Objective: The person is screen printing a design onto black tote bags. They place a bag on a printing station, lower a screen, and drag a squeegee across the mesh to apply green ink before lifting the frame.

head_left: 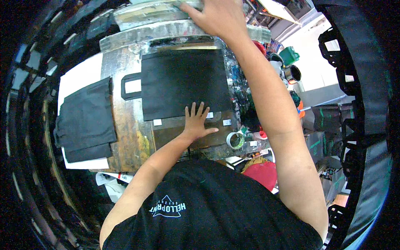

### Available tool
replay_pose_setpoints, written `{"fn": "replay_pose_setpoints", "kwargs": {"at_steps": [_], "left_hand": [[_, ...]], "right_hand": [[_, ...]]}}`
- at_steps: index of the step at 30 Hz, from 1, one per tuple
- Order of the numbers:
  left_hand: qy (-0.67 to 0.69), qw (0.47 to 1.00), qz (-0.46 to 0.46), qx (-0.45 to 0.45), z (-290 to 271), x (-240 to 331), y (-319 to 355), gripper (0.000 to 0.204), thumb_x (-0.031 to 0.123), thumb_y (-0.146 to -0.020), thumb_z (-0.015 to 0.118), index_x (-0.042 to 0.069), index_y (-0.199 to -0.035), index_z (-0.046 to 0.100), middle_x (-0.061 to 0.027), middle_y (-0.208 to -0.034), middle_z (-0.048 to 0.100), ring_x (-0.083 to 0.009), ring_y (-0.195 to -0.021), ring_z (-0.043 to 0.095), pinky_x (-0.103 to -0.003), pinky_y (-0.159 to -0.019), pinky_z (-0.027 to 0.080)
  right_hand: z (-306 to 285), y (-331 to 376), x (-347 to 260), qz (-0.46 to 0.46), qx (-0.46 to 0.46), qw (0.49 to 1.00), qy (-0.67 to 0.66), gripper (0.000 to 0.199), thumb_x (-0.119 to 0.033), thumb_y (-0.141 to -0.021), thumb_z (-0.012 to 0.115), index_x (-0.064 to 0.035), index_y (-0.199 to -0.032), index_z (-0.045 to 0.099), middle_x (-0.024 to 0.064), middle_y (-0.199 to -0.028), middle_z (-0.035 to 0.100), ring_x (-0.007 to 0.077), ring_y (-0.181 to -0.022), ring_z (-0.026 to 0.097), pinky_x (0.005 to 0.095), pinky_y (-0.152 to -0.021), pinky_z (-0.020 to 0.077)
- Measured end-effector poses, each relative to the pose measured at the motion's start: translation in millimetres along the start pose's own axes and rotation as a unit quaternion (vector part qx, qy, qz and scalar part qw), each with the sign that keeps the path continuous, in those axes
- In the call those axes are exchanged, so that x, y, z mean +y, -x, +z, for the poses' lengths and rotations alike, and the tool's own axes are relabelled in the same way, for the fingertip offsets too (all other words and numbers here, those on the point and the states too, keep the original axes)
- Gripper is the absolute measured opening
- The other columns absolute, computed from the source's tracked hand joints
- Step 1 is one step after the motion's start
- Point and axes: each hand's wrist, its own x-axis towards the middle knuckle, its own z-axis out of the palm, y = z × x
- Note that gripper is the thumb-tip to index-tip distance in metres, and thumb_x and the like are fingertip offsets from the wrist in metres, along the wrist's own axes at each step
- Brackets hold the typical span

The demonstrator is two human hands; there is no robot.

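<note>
On the stained tabletop (125, 141) lies our black bag (183, 81), spread flat so it stays smooth. Our left hand (198, 121) is open wide, fingers pressing its near edge to keep it in place. Our right hand (218, 16) reaches up and rests on the grey frame (158, 25) above, fingers hidden.

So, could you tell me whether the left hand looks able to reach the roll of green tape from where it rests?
Probably yes. The left hand lies flat at the black bag's near edge, and the green tape roll sits just to its right on the bench, with nothing between them.
</note>
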Motion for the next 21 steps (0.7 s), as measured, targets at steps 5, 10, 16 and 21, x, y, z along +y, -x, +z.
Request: {"fn": "replay_pose_setpoints", "kwargs": {"at_steps": [5, 10, 16, 21], "left_hand": [[0.025, 0.999, -0.039, -0.021, -30.4, -11.5, 11.0, 0.12, 0.094, -0.073, 0.051, 0.011, -0.158, 0.04, -0.0203, -0.166, 0.029, -0.0468, -0.154, 0.021, -0.064, -0.123, 0.013], [0.637, 0.731, -0.039, 0.242, -127.6, -72.8, 15.3, 0.071, 0.03, -0.093, 0.079, 0.005, -0.15, 0.046, -0.0225, -0.148, 0.055, -0.0369, -0.128, 0.061, -0.047, -0.109, 0.049], [0.874, 0.445, 0.006, 0.194, -246.1, -88.8, 103.1, 0.099, 0.08, -0.095, 0.039, 0.013, -0.163, 0.015, -0.0228, -0.164, 0.027, -0.0415, -0.145, 0.041, -0.059, -0.118, 0.037], [0.841, 0.464, -0.229, 0.16, -128.8, -103.6, 140.0, 0.118, 0.093, -0.083, 0.037, 0.015, -0.166, 0.007, -0.0169, -0.166, 0.025, -0.0416, -0.149, 0.034, -0.06, -0.118, 0.034]], "right_hand": [[8.1, 9.8, 1.5, -0.015, 0.004, 0.997, 0.079, 0.063, -0.067, -0.094, 0.053, -0.009, -0.108, 0.073, 0.0196, -0.105, 0.074, 0.0346, -0.106, 0.068, 0.0577, -0.095, 0.0405], [24.4, 40.1, 0.7, -0.044, 0.056, 0.995, 0.075, 0.056, -0.063, -0.092, 0.058, -0.0102, -0.105, 0.072, 0.0125, -0.095, 0.072, 0.0302, -0.097, 0.068, 0.0546, -0.085, 0.0405], [25.5, 155.1, -17.6, -0.048, -0.145, 0.987, 0.044, 0.054, -0.037, -0.08, 0.079, -0.0101, -0.121, 0.055, 0.0099, -0.107, 0.06, 0.0294, -0.107, 0.058, 0.0484, -0.089, 0.0395], [83.3, 228.2, -12.4, -0.02, -0.257, 0.966, 0.024, 0.06, -0.022, -0.074, 0.084, -0.0123, -0.124, 0.053, 0.0104, -0.11, 0.061, 0.0307, -0.112, 0.058, 0.0506, -0.09, 0.0396]]}}
